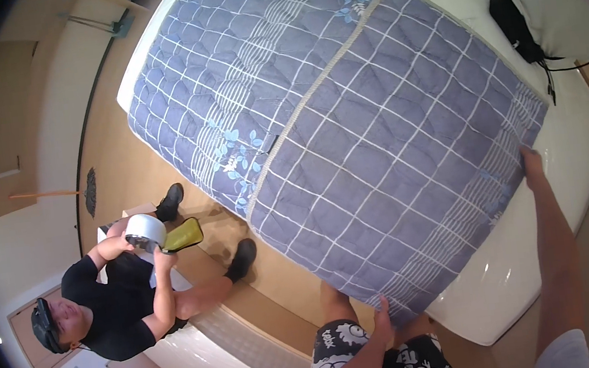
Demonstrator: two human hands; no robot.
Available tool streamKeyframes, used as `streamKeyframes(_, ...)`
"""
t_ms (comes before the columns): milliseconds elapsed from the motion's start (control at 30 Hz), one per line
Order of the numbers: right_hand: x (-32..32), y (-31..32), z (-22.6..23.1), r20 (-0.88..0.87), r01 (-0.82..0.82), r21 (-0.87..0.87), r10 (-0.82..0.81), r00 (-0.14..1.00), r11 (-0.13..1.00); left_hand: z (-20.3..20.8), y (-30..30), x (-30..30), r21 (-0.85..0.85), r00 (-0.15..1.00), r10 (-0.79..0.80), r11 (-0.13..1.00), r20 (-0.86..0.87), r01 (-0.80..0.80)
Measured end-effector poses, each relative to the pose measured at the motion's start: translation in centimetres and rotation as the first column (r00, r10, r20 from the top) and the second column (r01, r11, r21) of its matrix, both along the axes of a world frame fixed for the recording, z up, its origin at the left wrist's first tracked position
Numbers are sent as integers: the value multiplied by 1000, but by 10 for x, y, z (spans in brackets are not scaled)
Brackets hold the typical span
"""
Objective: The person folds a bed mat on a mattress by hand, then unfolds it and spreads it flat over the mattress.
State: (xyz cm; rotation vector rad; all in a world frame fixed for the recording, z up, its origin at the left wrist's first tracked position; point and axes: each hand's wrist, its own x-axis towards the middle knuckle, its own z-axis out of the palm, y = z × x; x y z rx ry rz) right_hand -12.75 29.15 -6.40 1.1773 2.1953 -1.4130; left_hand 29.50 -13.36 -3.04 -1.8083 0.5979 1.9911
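A blue-grey quilted mattress pad (376, 128) with white checks and leaf prints lies over a white mattress (475, 309). Part of it is folded back toward me, so its corded edge (312, 91) crosses the top. My left hand (381, 320) grips the near corner by my legs, thumb on top and the other fingers mostly hidden. At the right edge, my right hand (532, 166) is closed round the pad's other near corner, its fingers partly under the cloth.
To the left, a seated person (120, 304) in black holds a white rounded appliance (145, 230) and a yellow-green pouch (183, 235). Their shoes are near the bed. A light pillow-like bundle (561, 7) and a black bag (514, 25) with a cord lie at the upper right. A mop (90, 192) is by the wall.
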Motion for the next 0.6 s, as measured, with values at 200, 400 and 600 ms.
streamKeyframes(200, 29, -63, 20, -102, 95, -88, -104, 989, 992, 8, -3, 23, 25, 997, -78, 997, -14, 78)
streamKeyframes(400, 27, -36, 48, -43, -113, 454, 148, 988, 884, 12, -8, 60, -24, 926, -375, 927, -38, 374)
streamKeyframes(600, 16, -11, 66, 53, -97, 624, 81, 995, 775, 100, -86, 2, 503, 922, -387, 799, 11, 330)
